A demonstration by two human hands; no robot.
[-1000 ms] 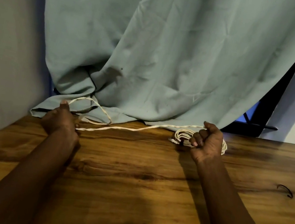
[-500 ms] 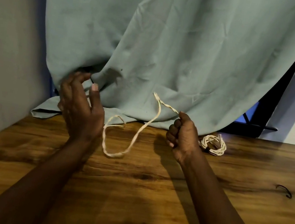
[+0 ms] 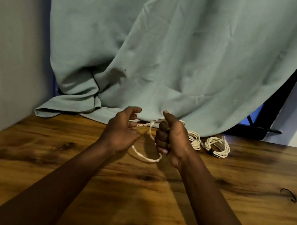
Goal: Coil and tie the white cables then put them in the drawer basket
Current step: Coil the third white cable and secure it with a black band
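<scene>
A loose white cable [image 3: 145, 158] hangs in a loop over the wooden table [image 3: 128, 198] between my hands. My right hand [image 3: 171, 139] is a fist closed around the cable, thumb up. My left hand [image 3: 122, 128] is close beside it on the left and pinches the cable's other part between thumb and fingers. Two coiled white cables lie behind my right hand: one coil [image 3: 194, 140] partly hidden by it, the other coil [image 3: 217, 147] bound with a dark tie. No drawer basket is in view.
A loose black tie [image 3: 289, 194] lies on the table at the right. A pale green curtain [image 3: 163, 55] hangs behind and drapes onto the table's back edge. A grey wall [image 3: 6, 47] stands along the left side.
Both hands have come together near the table's middle back. The long cable that was stretched out between them is now gathered into a small loop, and a second coil is visible behind my right hand.
</scene>
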